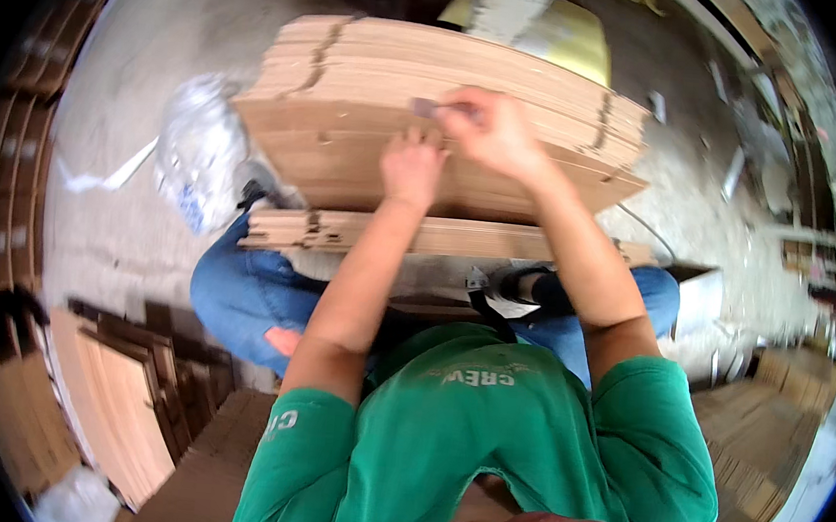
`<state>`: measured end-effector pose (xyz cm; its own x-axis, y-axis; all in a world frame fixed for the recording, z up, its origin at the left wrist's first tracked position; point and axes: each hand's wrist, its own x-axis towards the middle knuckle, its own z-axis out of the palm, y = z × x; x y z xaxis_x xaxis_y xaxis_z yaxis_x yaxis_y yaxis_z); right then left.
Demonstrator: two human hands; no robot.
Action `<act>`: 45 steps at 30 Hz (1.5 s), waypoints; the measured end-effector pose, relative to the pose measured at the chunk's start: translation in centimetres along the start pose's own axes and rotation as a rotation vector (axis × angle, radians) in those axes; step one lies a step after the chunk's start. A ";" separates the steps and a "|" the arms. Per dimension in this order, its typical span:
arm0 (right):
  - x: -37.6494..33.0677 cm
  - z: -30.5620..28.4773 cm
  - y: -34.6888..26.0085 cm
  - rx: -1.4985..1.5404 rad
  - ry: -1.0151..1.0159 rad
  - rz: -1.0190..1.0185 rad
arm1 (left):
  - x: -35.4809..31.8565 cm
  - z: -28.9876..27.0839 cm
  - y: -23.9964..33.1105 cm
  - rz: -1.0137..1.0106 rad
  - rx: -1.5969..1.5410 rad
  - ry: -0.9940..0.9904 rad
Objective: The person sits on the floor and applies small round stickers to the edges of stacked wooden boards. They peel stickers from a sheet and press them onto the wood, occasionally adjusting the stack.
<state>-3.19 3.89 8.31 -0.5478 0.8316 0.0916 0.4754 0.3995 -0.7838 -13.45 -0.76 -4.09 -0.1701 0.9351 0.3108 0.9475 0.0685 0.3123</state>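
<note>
A thick stack of flat brown cardboard sheets lies in front of me, resting over my knees. My left hand presses flat on the top sheet near its front edge, fingers together. Just beyond it, my right hand pinches a small grey-brown piece against the cardboard; what the piece is cannot be told. A thinner bundle of cardboard sits under the front of the stack.
A crumpled clear plastic bag lies on the concrete floor left of the stack. More flat cardboard is piled at lower left and right. A yellow sheet shows behind the stack. A cable runs at right.
</note>
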 end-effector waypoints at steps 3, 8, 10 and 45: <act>-6.1 -9.6 4.9 -0.001 0.062 0.499 | 0.3 -1.4 0.9 0.094 0.015 0.000; -15.4 -16.7 13.7 -0.140 0.293 0.863 | 0.2 -0.9 1.6 0.335 -0.117 0.086; -15.7 -16.4 15.6 -0.190 0.310 0.889 | -0.2 0.1 1.6 0.315 -0.157 0.014; -22.7 -23.1 15.5 0.466 1.236 0.373 | -1.8 -4.7 1.9 0.282 0.010 -0.061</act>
<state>32.53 0.10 8.26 0.6415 0.7574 0.1220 0.0504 0.1170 -0.9919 -12.63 -4.00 0.15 0.1173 0.9369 0.3293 0.9576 -0.1946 0.2125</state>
